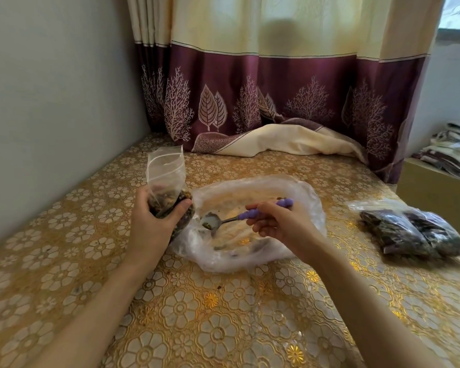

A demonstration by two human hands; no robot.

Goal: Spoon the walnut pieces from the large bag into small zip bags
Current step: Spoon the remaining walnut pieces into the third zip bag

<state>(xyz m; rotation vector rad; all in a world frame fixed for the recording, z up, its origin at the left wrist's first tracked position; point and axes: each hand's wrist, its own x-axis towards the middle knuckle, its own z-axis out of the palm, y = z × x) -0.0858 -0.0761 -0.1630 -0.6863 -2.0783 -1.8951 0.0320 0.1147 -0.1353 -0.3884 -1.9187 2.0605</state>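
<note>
- Over the large bag [252, 224], my right hand [279, 224] pinches the spoon [223, 220], scraping leftovers.
- My left hand [152, 221] grips the small zip bag [166, 179]; next, I'd tip the scoop inside.

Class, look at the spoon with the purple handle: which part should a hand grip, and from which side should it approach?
Grip the ribbed purple handle of the spoon, coming from the right, as the right hand does. The handle points right and away; the bowl lies left over the large bag, near the small zip bag gripped by the left hand.
</note>
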